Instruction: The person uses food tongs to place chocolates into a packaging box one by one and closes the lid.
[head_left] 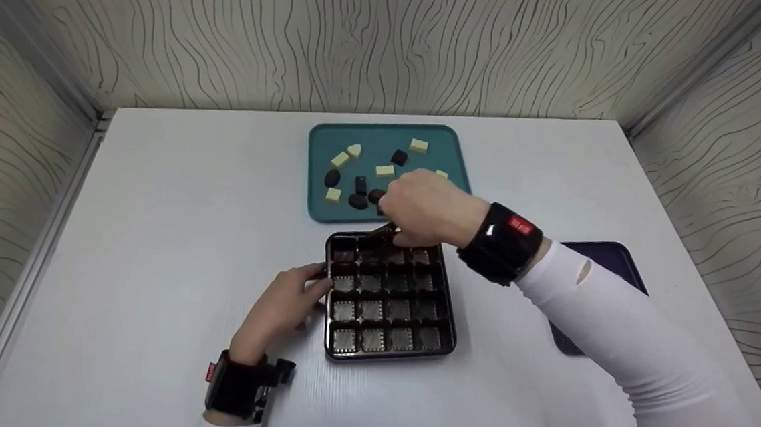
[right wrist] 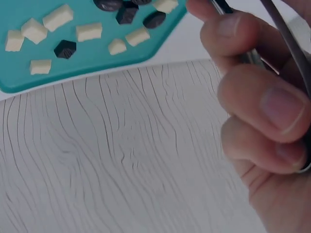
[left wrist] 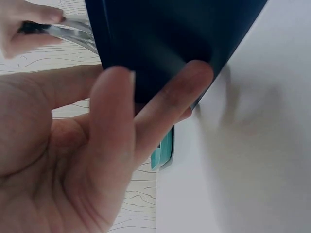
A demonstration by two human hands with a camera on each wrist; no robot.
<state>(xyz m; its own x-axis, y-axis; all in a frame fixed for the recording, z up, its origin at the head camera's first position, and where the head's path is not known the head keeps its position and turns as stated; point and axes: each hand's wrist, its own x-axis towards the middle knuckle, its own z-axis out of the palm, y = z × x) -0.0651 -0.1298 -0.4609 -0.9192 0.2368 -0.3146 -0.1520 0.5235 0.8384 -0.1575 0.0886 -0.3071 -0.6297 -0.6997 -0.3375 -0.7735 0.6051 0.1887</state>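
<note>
A black tray with square compartments [head_left: 386, 356] stands mid-table. At its left side my left hand [head_left: 287, 297] holds the rim; in the left wrist view, fingers touch the tray's dark outer wall [left wrist: 160, 34]. My right hand [head_left: 428, 207] is above the tray's far edge and grips metal tongs [left wrist: 77, 35]. The tongs' tips reach the far row, where the hand partly hides them; whether they hold a piece I cannot tell. Something reddish-brown [head_left: 344, 256] shows in the far-left compartment. Beyond lies a teal tray [head_left: 319, 210] with white chocolates [head_left: 385, 171] and dark chocolates [head_left: 358, 202].
A dark navy tray [head_left: 608, 259] lies on the right, partly under the right sleeve [head_left: 614, 323]. The white table [head_left: 185, 227] meets a wood-patterned wall [head_left: 285, 39] behind the teal tray.
</note>
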